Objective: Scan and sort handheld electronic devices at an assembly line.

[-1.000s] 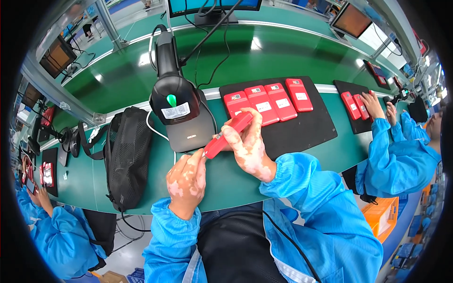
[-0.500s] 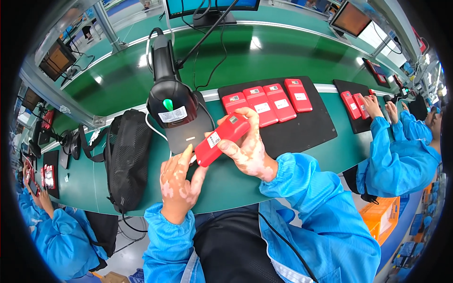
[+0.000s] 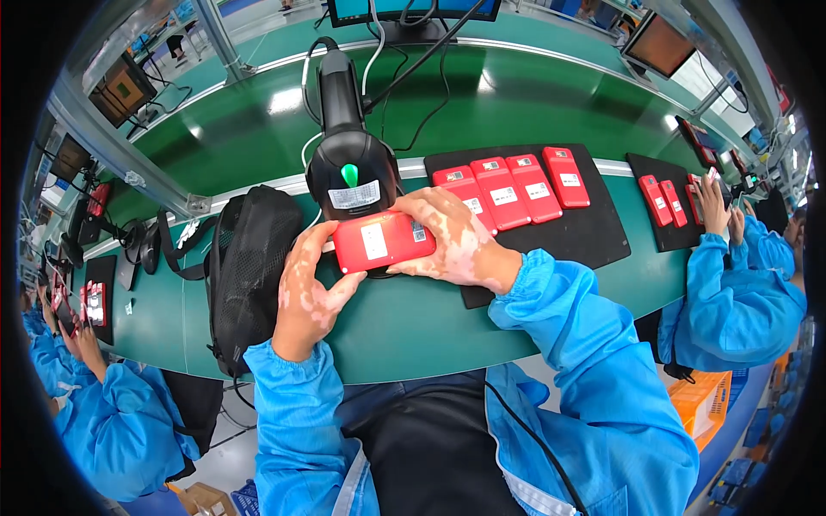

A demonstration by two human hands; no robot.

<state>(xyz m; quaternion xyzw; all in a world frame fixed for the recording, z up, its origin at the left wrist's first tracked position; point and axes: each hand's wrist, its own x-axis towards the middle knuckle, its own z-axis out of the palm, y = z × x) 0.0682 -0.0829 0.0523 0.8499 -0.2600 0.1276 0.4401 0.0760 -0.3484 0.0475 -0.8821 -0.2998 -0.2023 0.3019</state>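
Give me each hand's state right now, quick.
Left hand: curved around the left end of the red device; whether it grips cannot be told.
Right hand: closed, holding the red device by its right end.

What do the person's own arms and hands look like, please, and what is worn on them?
The left hand and right hand are both bare, with no gloves. The arms are covered by loose, wrinkled, bright blue sleeves, gathered at the cuffs around the wrists.
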